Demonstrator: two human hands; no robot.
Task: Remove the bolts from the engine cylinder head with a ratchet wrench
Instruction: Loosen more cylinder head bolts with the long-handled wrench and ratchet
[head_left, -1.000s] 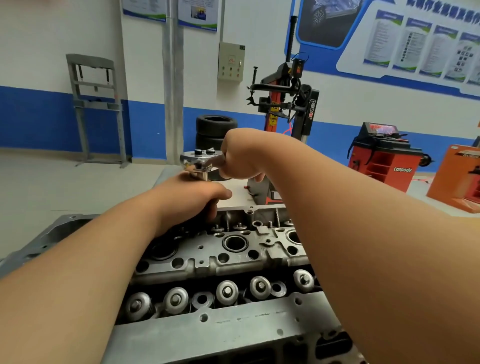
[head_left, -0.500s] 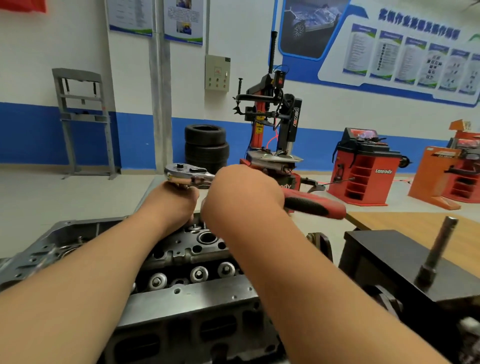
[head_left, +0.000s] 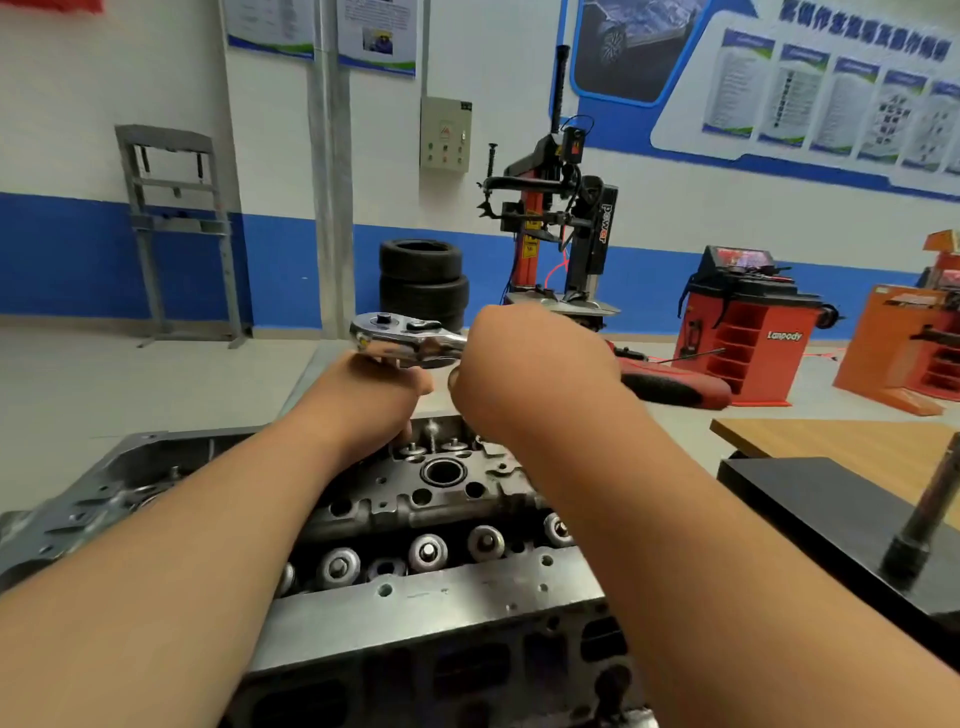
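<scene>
The hands share the ratchet wrench (head_left: 405, 338): the left hand (head_left: 371, 400) curls beneath its chrome head, likely steadying the hidden shaft on a bolt, while the right hand (head_left: 535, 374) grips the handle for leverage, the engine cylinder head (head_left: 441, 488) lying just below both.

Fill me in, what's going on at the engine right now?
A person holds a ratchet wrench over the engine cylinder head. The right hand grips the shaft just behind the chrome head, red handle sticking out rightward; the left hand grips beneath the head, steadying it. What it's seated on is hidden by the hands.
</scene>
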